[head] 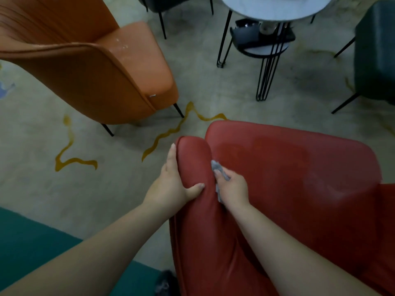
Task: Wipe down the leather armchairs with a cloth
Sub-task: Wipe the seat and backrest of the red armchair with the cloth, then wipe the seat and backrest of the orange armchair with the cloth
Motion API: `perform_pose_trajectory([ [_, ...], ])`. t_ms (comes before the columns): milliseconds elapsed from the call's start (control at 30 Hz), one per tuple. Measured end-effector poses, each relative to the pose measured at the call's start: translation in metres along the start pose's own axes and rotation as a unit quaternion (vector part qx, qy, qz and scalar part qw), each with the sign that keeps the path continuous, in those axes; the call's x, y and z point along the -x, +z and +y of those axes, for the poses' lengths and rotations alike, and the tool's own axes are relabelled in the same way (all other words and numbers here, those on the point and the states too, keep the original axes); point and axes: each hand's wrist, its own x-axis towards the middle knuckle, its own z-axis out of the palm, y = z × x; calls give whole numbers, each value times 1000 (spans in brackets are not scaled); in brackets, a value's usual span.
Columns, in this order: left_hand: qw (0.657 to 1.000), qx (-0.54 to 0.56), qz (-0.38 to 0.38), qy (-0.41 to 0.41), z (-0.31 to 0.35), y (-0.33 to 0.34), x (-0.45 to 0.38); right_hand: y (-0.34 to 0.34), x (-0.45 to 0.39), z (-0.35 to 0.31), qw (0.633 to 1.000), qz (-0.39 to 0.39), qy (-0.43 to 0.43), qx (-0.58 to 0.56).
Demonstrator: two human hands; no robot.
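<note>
I count two leather armchairs in warm colours: one red armchair (288, 178) under my two hands, left hand (171, 186) and right hand (233, 189), and one orange armchair (96, 67) beyond. One grey cloth (220, 170). Two dark green chairs, one far chair (166, 2) and one right chair (374, 50). One round white tabletop (275, 7), one lower round shelf table (263, 48) beneath it.

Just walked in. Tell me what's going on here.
A person is wiping a red leather armchair. The left hand grips its padded arm, thumb on top, while the right hand presses a small grey cloth into the crease between arm and seat. An orange armchair stands untouched nearby.
</note>
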Motion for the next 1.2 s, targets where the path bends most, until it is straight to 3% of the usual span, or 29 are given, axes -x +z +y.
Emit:
perform_pose_trajectory([
  [133, 995, -91, -31, -18, 6, -6, 1, -26, 27, 18, 992, -36, 114, 28],
  [367, 969, -212, -102, 80, -22, -57, 12, -45, 49, -21, 995, 92, 18, 18],
  [700, 926, -322, -57, 187, -94, -179, 24, 43, 101, -137, 988, 119, -97, 22],
  [967, 931, -337, -21, 138, -160, -272, 11, 112, 109, -214, 981, 101, -137, 95],
  [1200, 933, -344, -5, 100, -186, -314, -6, 143, 95, -245, 974, 95, -173, 110],
])
